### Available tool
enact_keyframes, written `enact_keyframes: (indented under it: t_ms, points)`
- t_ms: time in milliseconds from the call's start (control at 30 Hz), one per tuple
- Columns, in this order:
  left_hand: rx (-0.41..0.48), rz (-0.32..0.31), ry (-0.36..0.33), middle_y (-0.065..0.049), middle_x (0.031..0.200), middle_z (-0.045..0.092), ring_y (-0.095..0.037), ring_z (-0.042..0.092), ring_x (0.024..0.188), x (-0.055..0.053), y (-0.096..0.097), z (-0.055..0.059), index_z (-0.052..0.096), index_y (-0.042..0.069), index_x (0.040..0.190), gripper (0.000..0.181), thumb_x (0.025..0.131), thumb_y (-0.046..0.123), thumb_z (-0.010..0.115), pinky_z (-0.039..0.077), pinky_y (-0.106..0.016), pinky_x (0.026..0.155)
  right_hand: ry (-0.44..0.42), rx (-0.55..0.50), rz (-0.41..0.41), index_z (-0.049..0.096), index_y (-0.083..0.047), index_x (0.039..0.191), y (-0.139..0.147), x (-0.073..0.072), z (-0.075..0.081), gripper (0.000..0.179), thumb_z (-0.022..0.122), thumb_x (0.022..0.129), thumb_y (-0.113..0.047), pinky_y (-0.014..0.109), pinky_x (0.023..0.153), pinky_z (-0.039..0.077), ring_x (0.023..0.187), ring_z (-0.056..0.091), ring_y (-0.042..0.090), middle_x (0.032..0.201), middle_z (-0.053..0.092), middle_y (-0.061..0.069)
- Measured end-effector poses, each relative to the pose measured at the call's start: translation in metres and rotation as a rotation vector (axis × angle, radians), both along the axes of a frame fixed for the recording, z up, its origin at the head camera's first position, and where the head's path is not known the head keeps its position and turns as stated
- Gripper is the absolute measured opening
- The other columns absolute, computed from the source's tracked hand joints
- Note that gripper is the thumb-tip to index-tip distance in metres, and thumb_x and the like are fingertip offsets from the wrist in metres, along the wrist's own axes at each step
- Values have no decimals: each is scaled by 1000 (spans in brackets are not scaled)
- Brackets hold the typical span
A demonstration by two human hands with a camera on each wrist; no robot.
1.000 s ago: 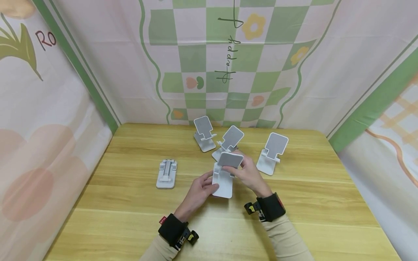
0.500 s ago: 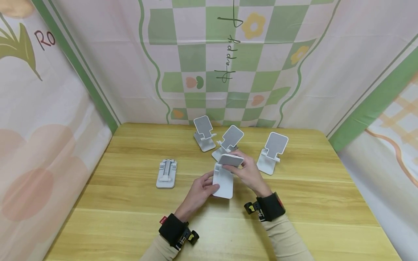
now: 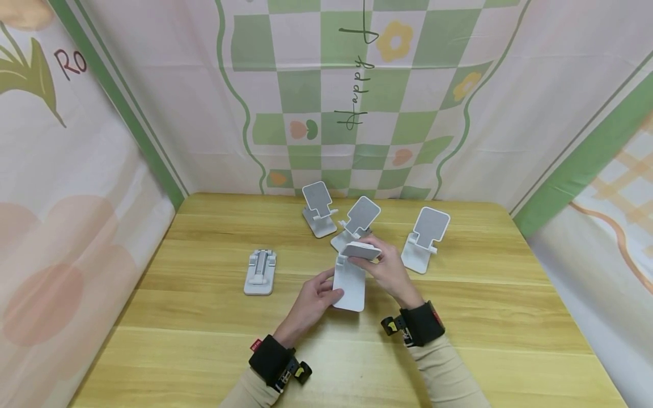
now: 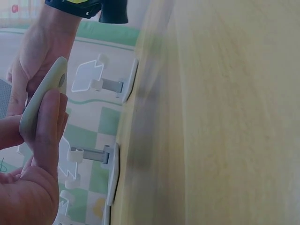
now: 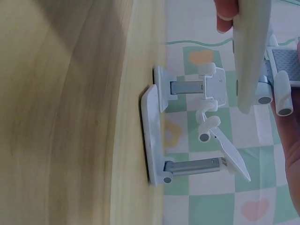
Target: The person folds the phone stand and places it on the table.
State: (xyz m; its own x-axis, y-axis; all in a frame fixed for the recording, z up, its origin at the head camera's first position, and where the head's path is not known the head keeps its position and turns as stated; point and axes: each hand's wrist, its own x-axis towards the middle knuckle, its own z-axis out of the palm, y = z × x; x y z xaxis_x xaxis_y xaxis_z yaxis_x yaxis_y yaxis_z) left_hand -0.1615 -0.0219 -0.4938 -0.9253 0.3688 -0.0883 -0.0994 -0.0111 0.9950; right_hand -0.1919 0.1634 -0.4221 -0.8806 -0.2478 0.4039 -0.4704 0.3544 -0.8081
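A white folding phone stand (image 3: 349,289) is held off the table between both hands. My left hand (image 3: 312,297) grips the left edge of its base, thumb on top and fingers beneath, as the left wrist view also shows. With my right hand (image 3: 389,272) I pinch the grey-padded top plate (image 3: 360,250), which is tilted up from the base. In the right wrist view the base (image 5: 251,51) hangs edge-on, with the hinge beside it. Part of the plate is hidden behind my right fingers.
Three unfolded phone stands stand at the back: one (image 3: 318,208) at left, one (image 3: 363,215) just behind my right hand, one (image 3: 427,239) at right. A folded stand (image 3: 260,273) lies to the left on the wooden table (image 3: 204,340). A printed curtain (image 3: 301,90) hangs behind.
The top plate of the held stand has tipped further, so less of its grey face shows. The held stand has shifted very slightly toward me; the other stands have not moved.
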Motion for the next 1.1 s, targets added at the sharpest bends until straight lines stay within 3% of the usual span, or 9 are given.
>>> enact_keyframes:
  t_ms: [367,567,700,867,1100]
  points:
    - [-6,7,-5,-18,127,59,-19,62,103,0,0,1,33,3,146,59,93,16,57,53,-33,86,-11,-29,28,61,-1,111,4,-1,-5,32,71,80,-5,39,84,47,97,56,17,107,65,13]
    - [4,28,13,-21,127,58,-21,62,104,1,0,-1,35,1,145,58,93,16,57,52,-33,87,8,-111,73,56,4,119,7,1,0,41,69,80,0,32,90,45,101,56,17,114,61,16]
    - [-6,49,16,-20,127,58,-21,62,104,1,-2,-3,36,1,144,58,93,17,58,52,-34,87,75,-126,84,58,7,115,7,3,5,38,69,79,4,25,91,47,102,57,16,114,61,19]
    - [-30,62,11,-19,125,60,-21,62,102,2,-4,-5,36,2,144,60,92,19,59,52,-34,86,189,-105,72,61,9,109,7,6,6,33,69,77,7,26,91,49,102,58,17,110,62,20]
    - [-26,84,-21,-21,121,61,-22,63,100,4,-6,-3,36,0,144,59,92,14,58,53,-34,85,413,2,18,67,-2,105,11,-6,-16,34,73,72,7,25,91,48,102,58,17,106,66,9]
